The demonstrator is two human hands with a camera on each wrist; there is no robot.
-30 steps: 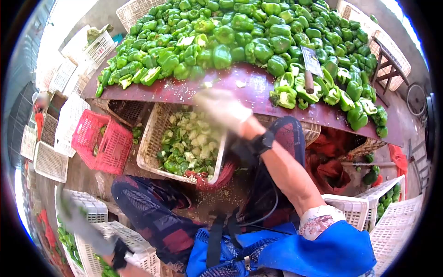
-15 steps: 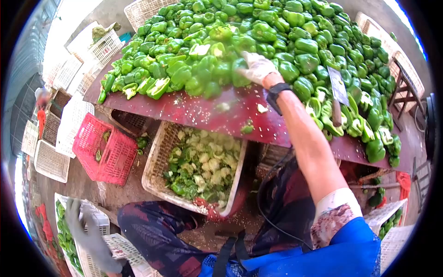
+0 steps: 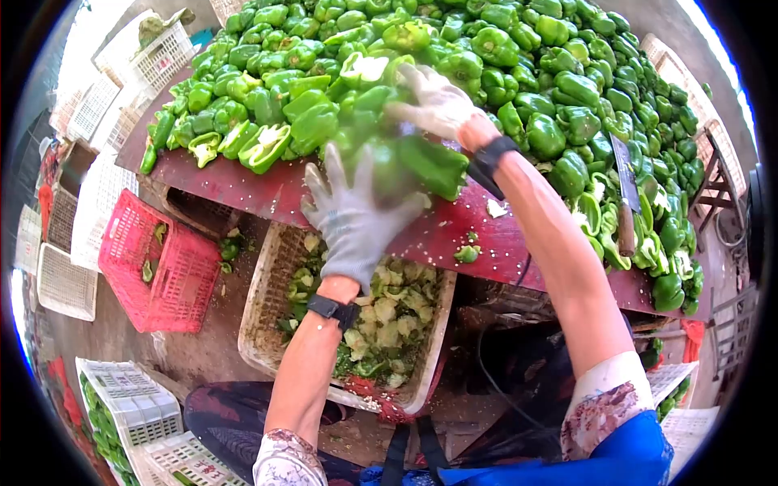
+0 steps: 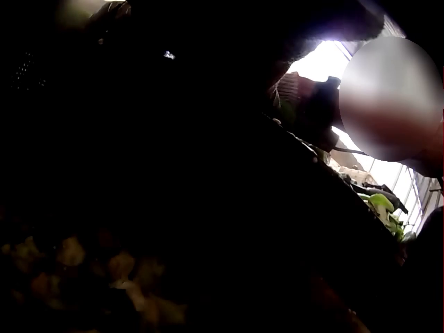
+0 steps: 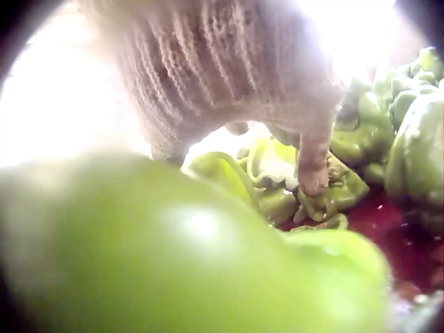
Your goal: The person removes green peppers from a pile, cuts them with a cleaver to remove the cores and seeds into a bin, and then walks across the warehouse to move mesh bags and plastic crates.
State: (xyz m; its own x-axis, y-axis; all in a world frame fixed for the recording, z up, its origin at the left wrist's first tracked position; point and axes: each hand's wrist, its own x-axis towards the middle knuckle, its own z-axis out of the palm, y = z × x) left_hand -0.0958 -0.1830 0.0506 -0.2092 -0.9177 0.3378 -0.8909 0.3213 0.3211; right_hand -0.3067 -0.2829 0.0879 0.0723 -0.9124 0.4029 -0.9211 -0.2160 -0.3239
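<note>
Green bell peppers [image 3: 494, 49] lie heaped on a dark red table [image 3: 519, 255]. My left hand [image 3: 354, 223], in a grey glove, spreads its fingers at the near edge of the heap. My right hand [image 3: 438, 105], in a whitish glove, reaches over the heap with fingers extended. Between the hands, peppers are blurred, and one large pepper [image 3: 433, 166] lies below the right hand. In the right wrist view, the gloved hand [image 5: 229, 76] arches over cut peppers [image 5: 274, 163], a fingertip touching one piece; a big pepper [image 5: 159, 243] fills the foreground. The left wrist view is mostly dark.
A cleaver [image 3: 626, 190] lies on the peppers at the right. Below the table edge stands a white crate [image 3: 258, 328] of pale cores and green scraps. A pink basket [image 3: 166, 271] is left of it. White crates [image 3: 134, 405] with peppers stand at lower left.
My left hand has come up from the crates at lower left to the table's edge. My right hand has moved from the near table edge onto the heap, and peppers there have shifted.
</note>
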